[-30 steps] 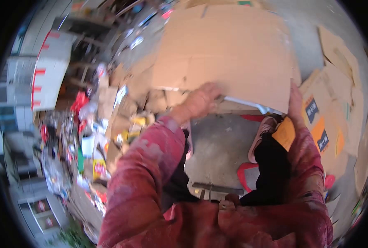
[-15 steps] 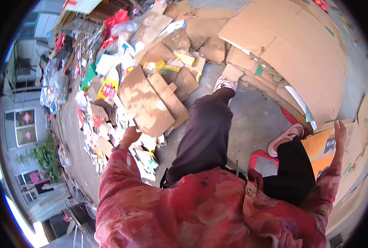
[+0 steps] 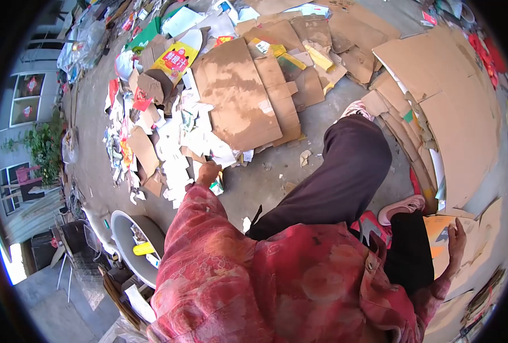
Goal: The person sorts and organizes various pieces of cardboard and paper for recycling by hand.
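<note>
Head view: my right hand, spread apart, probably balances me; paper scraps lie beyond my left hand (grip unclear).

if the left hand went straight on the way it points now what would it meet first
Likely the white paper scraps just ahead of the left hand, beside the flattened brown cardboard; its height above them is unclear, so it might pass over.

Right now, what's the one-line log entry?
left hand: near white paper scraps, grip unclear; right hand: open, near orange-printed brown cardboard sheet; flat brown cardboard stack: no hand contact
</note>
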### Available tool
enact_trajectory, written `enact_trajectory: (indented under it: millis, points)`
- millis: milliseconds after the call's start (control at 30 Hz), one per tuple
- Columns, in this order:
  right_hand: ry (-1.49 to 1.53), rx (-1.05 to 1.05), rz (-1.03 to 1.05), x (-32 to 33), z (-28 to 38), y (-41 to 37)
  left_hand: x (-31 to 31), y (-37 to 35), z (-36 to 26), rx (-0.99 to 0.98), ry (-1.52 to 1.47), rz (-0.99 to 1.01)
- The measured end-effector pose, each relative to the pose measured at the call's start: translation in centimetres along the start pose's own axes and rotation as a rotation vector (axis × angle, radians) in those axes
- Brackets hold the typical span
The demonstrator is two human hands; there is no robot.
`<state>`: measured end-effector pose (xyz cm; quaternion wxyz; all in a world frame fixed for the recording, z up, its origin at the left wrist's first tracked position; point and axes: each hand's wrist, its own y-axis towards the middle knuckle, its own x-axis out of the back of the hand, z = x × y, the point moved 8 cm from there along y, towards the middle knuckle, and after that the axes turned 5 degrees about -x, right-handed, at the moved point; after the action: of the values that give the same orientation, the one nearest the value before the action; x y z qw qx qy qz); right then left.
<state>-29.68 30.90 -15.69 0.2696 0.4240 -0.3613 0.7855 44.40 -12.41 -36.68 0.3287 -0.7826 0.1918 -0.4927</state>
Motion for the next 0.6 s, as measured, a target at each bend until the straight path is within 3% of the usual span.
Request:
enact_trajectory:
  millis: [33, 67, 100, 133, 167, 233, 300, 333, 433, 533, 600]
  points:
    - [0.052, -0.023, 0.024, 0.0, -0.1, -0.6, -0.4, 2.4, 0.4, -0.44, 0.545, -0.051]
    - [0.103, -0.047, 0.048, -0.1, 0.0, -1.1, -0.6, 2.5, 0.0, -0.578, 0.759, -0.105]
    - [0.107, -0.025, 0.032, -0.1, 0.6, -1.4, -0.3, 4.9, 3.0, -0.42, 0.34, -0.137]
    - [0.096, -0.025, 0.029, -0.3, 1.2, -1.8, 0.0, 4.2, 2.5, -0.114, -0.081, -0.092]
    - [0.106, -0.035, 0.032, -0.5, 1.9, -2.2, 0.2, 2.6, 2.1, 0.195, -0.502, -0.178]
    - [0.128, -0.005, 0.018, -1.0, 3.0, -2.6, -1.2, 5.6, 0.6, -0.121, -0.384, -0.1]
    - [0.161, -0.051, 0.057, -1.6, 1.9, -2.9, -2.1, 5.5, -1.0, 0.113, -0.53, -0.258]
    - [0.171, -0.036, 0.057, -2.1, 1.3, -3.0, -1.1, 5.2, -2.6, 0.049, -0.213, -0.473]
    - [0.188, -0.083, 0.063, -2.7, 0.7, -3.6, -1.3, 3.6, -6.8, 0.054, -0.205, -0.491]
    - [0.242, -0.111, 0.094, -3.7, 0.2, -3.8, -1.3, 4.0, -6.8, 0.153, -0.385, -0.62]
    - [0.27, -0.171, 0.102, -3.9, -0.1, -4.1, -3.3, 4.9, -5.3, 0.275, -1.046, -0.611]
